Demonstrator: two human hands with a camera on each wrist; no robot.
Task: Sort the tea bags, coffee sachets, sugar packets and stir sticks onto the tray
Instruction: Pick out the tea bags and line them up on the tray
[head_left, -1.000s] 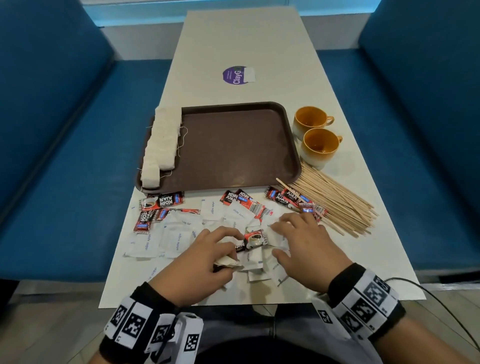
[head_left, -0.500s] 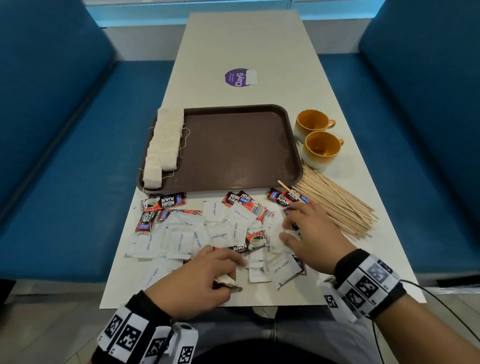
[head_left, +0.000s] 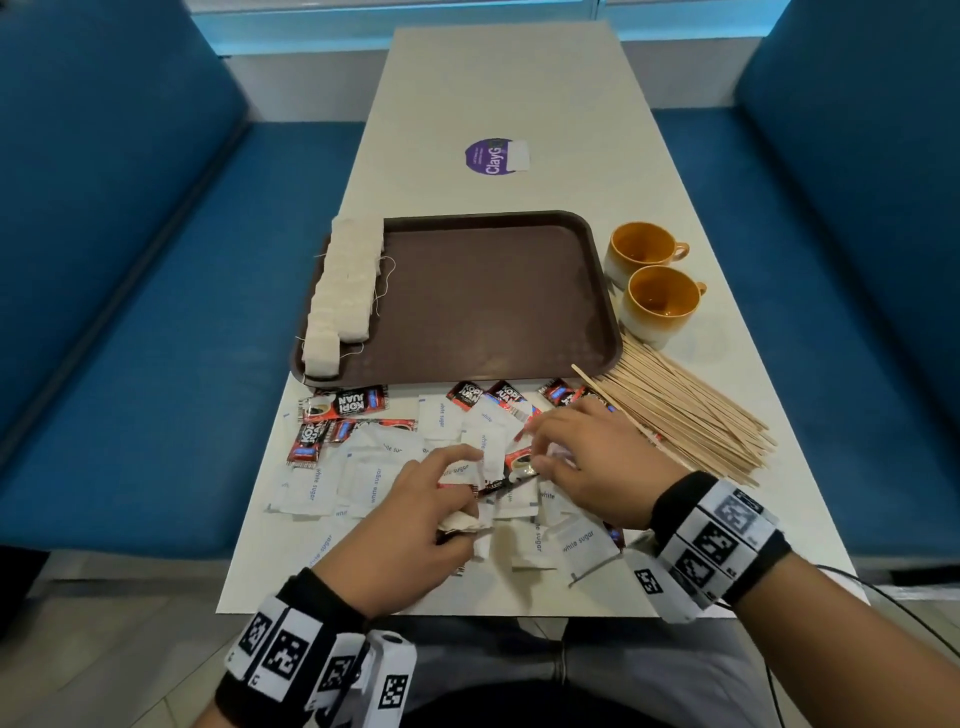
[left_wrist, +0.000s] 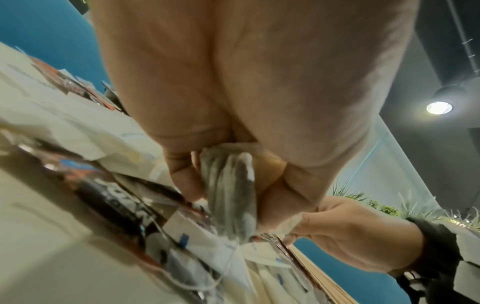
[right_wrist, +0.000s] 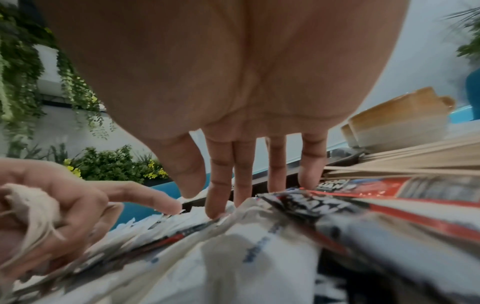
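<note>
Smooth matt brown plastic tray (head_left: 493, 358) on pale matt laminate table (head_left: 519, 93). Soft white fibrous paper tea bags (head_left: 348, 280) with thin cotton strings along tray's left rim. Glossy red-and-black foil coffee sachets (head_left: 345, 404) catch light; matt white paper sugar packets (head_left: 363, 467), some creased. Pale bare-wood stir sticks (head_left: 685, 415), unvarnished. Two glazed ceramic cups (head_left: 660, 304), shiny orange over cream. Blue woven-cloth bench upholstery (head_left: 130, 312), matt. Left hand (head_left: 410, 540) grips crumpled gauzy tea bag (left_wrist: 231, 197).

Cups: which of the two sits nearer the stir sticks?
The nearer cup, the one closer to the person; the stir sticks lie just in front of it. The other cup stands farther up the table, behind it.
</note>
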